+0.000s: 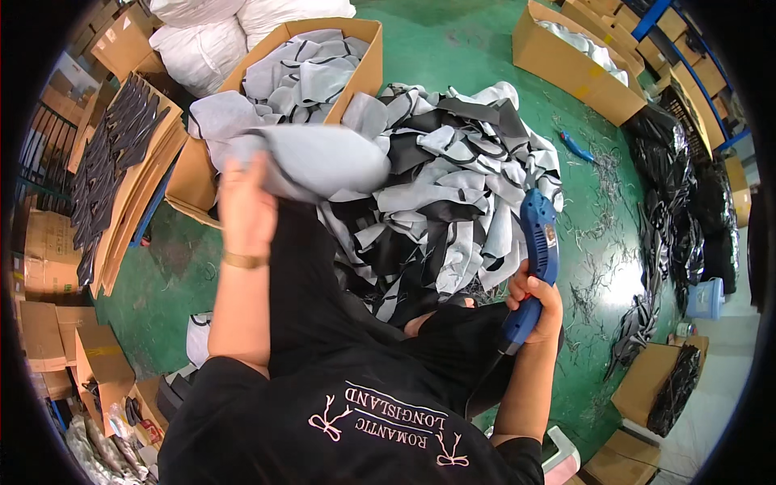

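Note:
My left hand (246, 206), smeared by motion, grips a light grey fabric piece (327, 158) with black edging. The piece is lifted and blurred, beside the near edge of a cardboard box (368, 52) full of similar grey pieces (311, 77). My right hand (537, 303) is wrapped round the handle of a blue corded power tool (539, 242) with vent slots. Its head points away from me, over the right side of a heap of grey and black fabric pieces (453, 186). The tool's working tip cannot be made out.
Black thin scraps (602, 267) litter the green floor at right, near a small blue tool (575, 147). Another cardboard box (578, 69) stands far right, with black plastic bags (659, 153) beside it. Stacked cardboard with black strips (121, 153) leans at left; white sacks (198, 52) stand behind.

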Motion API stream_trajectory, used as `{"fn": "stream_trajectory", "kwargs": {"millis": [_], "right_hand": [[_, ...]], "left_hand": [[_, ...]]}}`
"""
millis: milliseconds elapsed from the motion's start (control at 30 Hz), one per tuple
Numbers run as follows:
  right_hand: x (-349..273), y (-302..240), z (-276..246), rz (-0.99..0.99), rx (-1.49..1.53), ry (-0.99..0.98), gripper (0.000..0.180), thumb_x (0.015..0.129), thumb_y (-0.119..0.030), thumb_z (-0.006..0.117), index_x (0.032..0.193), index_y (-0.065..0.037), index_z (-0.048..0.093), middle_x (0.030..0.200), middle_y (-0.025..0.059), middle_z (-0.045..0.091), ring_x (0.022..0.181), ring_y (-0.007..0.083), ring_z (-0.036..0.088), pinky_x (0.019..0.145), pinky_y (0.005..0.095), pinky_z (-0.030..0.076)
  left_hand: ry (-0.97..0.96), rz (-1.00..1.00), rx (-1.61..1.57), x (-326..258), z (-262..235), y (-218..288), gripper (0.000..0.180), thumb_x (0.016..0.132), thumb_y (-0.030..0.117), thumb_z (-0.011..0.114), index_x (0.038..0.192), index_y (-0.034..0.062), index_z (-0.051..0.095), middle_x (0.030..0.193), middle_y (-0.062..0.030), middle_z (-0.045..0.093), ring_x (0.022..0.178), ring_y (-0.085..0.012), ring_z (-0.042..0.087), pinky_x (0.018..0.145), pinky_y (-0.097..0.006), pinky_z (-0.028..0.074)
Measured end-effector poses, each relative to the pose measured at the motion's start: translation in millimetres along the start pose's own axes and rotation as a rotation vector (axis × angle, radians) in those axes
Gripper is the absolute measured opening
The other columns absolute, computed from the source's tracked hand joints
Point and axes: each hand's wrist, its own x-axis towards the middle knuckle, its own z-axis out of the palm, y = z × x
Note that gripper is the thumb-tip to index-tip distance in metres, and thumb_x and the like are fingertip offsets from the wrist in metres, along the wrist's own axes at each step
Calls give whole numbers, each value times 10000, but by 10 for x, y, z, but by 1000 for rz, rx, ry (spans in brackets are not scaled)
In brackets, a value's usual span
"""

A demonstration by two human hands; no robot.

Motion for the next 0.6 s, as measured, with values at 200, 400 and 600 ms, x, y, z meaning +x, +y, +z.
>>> {"fn": "stream_trajectory", "kwargs": {"millis": [200, 400, 600], "right_hand": [[121, 55, -225, 26, 105, 24, 379, 741, -154, 672, 1059, -19, 516, 715, -21, 429, 647, 105, 411, 533, 239, 393], [188, 25, -199, 36, 67, 27, 410, 723, -163, 685, 1063, -13, 511, 712, -14, 430, 646, 112, 415, 530, 248, 395], [209, 32, -366, 15, 80, 84, 457, 687, -174, 715, 1046, 20, 510, 697, 35, 473, 622, 150, 473, 529, 287, 427]], "left_hand": [[66, -28, -198, 234, -138, -283, 260, 891, 90, 597, 1136, 57, 515, 1041, -86, 600, 1007, -205, 581, 917, -393, 459], [-425, -739, 124, -211, 521, -1716, 162, 886, 196, 639, 1022, 112, 614, 933, 7, 630, 847, -108, 598, 736, -284, 490], [96, -472, 424, -122, 830, -2768, 304, 855, 193, 675, 1052, 38, 503, 832, -55, 571, 625, -140, 562, 505, -274, 474]]}}
